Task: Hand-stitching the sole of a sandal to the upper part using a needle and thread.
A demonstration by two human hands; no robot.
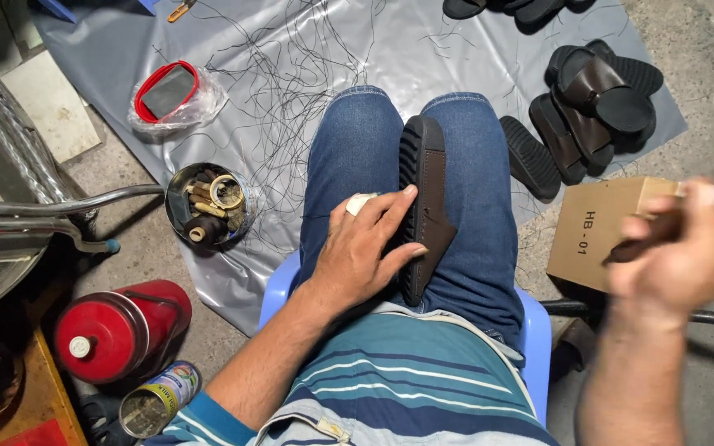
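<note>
Seen from above, a person in jeans sat on a pale blue plastic stool [535, 330]. A dark brown sandal [423, 206] stood on its edge, wedged between the thighs, which kept it steady with its ridged black sole facing left. The left hand [365, 248] lay flat and open against the strap, fingers spread to press it in place; one finger wore a white wrap. The right hand [679, 239] was raised at the right edge, blurred, and seemed closed around a small dark tool, though I could not tell for certain.

Just behind that hand stood a plain brown cardboard box [592, 227] with short dark print on its side. More finished sandals [588, 107] were piled on a grey plastic sheet [249, 272] strewn with thread. To the left sat a round tin of small tools [208, 206], a red-rimmed container in a clear bag [171, 95], a red flask [117, 330] and a labelled can [159, 400].
</note>
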